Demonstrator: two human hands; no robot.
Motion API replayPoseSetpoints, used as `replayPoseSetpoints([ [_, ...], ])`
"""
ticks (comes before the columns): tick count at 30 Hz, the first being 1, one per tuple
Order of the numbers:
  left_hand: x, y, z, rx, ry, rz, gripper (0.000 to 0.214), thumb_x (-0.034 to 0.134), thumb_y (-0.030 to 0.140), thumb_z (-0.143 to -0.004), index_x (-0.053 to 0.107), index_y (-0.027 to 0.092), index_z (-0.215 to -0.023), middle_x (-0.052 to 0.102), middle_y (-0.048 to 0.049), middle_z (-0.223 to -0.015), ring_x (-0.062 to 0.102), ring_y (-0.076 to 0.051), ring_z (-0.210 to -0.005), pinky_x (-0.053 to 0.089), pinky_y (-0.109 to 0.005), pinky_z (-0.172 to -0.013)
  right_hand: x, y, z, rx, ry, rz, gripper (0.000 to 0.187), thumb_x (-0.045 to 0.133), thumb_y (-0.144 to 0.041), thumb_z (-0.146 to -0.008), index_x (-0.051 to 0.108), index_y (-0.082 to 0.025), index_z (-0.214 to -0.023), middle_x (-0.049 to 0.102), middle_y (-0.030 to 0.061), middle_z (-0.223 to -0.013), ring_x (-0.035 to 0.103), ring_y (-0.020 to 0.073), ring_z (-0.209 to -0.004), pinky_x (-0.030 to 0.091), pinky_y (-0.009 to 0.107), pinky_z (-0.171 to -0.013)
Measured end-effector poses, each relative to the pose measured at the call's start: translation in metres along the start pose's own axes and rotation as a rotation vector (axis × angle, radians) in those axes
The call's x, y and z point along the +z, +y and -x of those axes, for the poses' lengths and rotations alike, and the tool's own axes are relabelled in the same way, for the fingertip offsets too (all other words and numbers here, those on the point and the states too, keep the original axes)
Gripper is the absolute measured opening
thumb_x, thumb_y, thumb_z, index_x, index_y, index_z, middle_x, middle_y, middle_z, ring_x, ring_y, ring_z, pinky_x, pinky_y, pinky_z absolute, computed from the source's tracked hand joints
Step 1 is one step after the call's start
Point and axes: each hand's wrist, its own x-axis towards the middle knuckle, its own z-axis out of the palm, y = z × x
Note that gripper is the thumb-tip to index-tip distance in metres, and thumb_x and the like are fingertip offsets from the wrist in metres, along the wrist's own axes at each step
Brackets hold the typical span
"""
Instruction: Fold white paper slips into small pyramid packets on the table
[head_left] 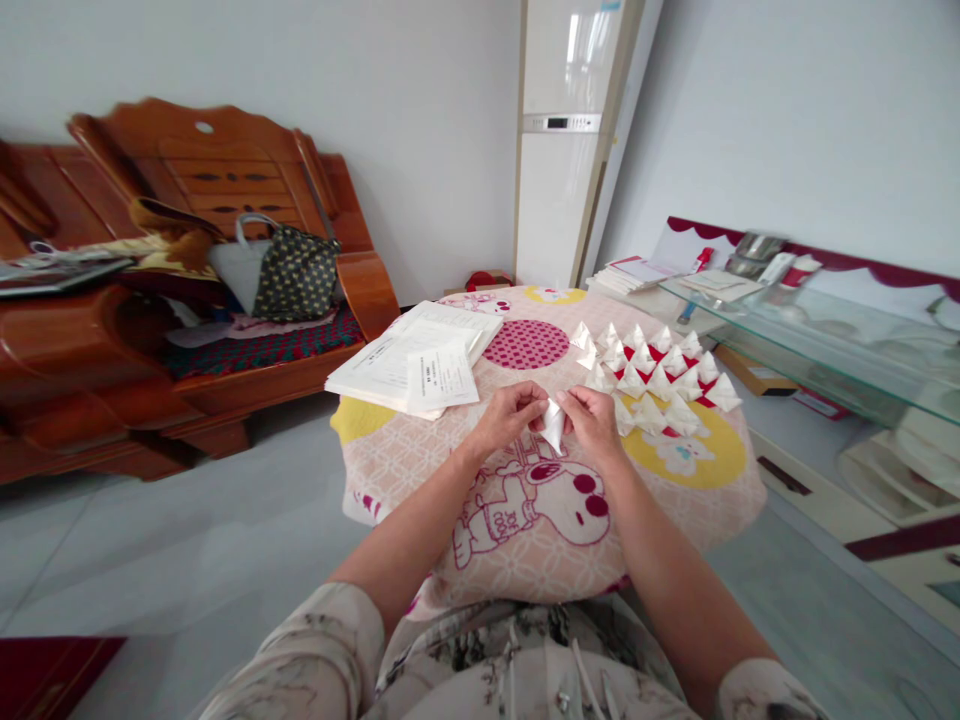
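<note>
Between my two hands, over the middle of the table, is a small piece of folded white paper (553, 428) with a point hanging downward. My left hand (512, 414) pinches its left side with thumb and fingers. On the other side my right hand (592, 420) grips it the same way. Rows of pointed white folded paper pieces (634, 381) stand to the right of my right hand, with red patches showing between them. Left of my hands lies a stack of printed paper sheets (382, 355), topped by smaller printed slips (442, 376).
A pink patterned cloth (420, 470) covers the round table. At the right is a glass-topped cabinet (825, 345) with cups and papers on it. A wooden sofa (217, 160) holding bags stands at the left. Behind the table rises a tall white air conditioner (559, 190).
</note>
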Motion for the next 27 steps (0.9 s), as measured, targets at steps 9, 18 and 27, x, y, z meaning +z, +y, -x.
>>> replayPoseSetpoints([
  [9, -0.0047, 0.0037, -0.0003, -0.059, 0.024, 0.031, 0.043, 0.068, 0.054, -0.084, 0.058, 0.013, -0.079, 0.057, 0.0007, -0.059, 0.053, -0.009, -0.051, 0.042, -0.021, -0.051, -0.0015, -0.0076, 0.001, 0.13, -0.139, -0.239, 0.028, 0.066, -0.037, -0.081, 0.059, -0.018, -0.061, 0.054, -0.0027, -0.049, 0.045, 0.0097, -0.044, 0.033, 0.023, -0.045],
  [18, -0.0024, 0.0072, -0.0016, 0.108, 0.046, -0.141, 0.045, 0.057, 0.056, -0.091, 0.052, 0.016, -0.073, 0.044, 0.0052, -0.058, 0.037, -0.007, -0.052, 0.03, -0.022, -0.051, -0.0004, -0.0067, 0.0027, 0.144, -0.155, -0.249, 0.035, 0.065, -0.045, -0.084, 0.058, -0.02, -0.061, 0.053, -0.0026, -0.046, 0.042, 0.0098, -0.042, 0.029, 0.024, -0.044],
  [27, -0.0009, 0.0078, 0.0002, 0.081, 0.048, -0.103, 0.044, 0.058, 0.056, -0.091, 0.053, 0.016, -0.076, 0.045, 0.0049, -0.059, 0.04, -0.008, -0.052, 0.031, -0.022, -0.052, -0.0007, -0.0097, 0.0034, 0.163, -0.179, -0.232, 0.025, 0.068, -0.036, -0.079, 0.063, -0.018, -0.062, 0.051, -0.0036, -0.046, 0.04, 0.0094, -0.041, 0.028, 0.025, -0.044],
])
